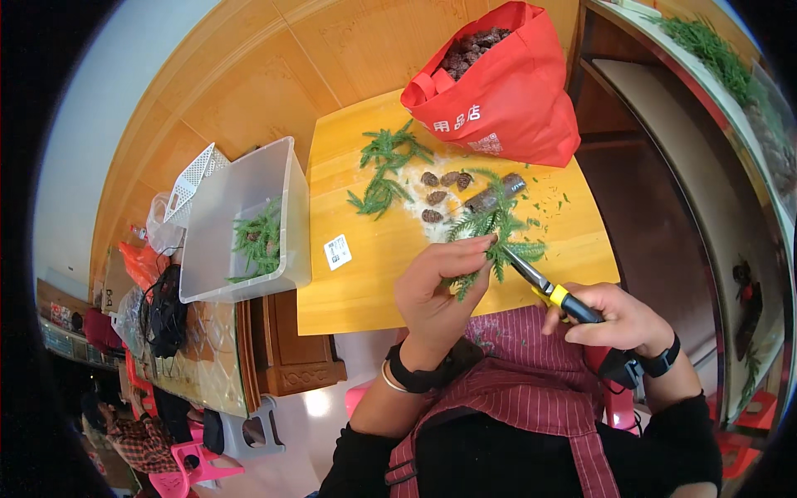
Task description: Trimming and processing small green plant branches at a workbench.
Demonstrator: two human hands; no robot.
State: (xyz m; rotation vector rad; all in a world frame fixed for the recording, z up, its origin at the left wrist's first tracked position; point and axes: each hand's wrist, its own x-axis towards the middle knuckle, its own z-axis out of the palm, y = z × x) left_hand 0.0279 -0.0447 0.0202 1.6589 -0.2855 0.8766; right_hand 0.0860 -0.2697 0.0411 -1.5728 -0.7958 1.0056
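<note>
Pinching a green, feathery sprig of needle foliage (480,224) in the left hand (436,286), with thumb and fingertips drawn close together, above a yellow wooden worktop (365,299), just off its middle toward four o'clock. Gripping a slender, silver-nosed hand tool with black-and-yellow handles (529,272) in the right hand (614,317), with fingers curled around the handles and with the metal end pointing toward ten o'clock, into the foliage beside the left fingertips. Cannot tell the spread of the tool's tips among the needles. Facing, near the worktop's middle, small brown scaly cones (436,197) amid white powdery flecks (415,184). Seeing toward two o'clock a dark brown cylinder (498,193), partly behind the held sprig, and farther out loose green clippings (544,203). Looking toward ten o'clock at flat-lying green sprigs (386,166), toward nine at a white round-cornered card (337,251), and toward one at a bulging red fabric bag (515,108) holding dark brown cones (473,51). Seeing, beyond the nine o'clock edge, a translucent plastic bin (297,241) with green foliage (261,241) inside. Wearing a maroon pinstriped apron (540,365) at six o'clock.
</note>
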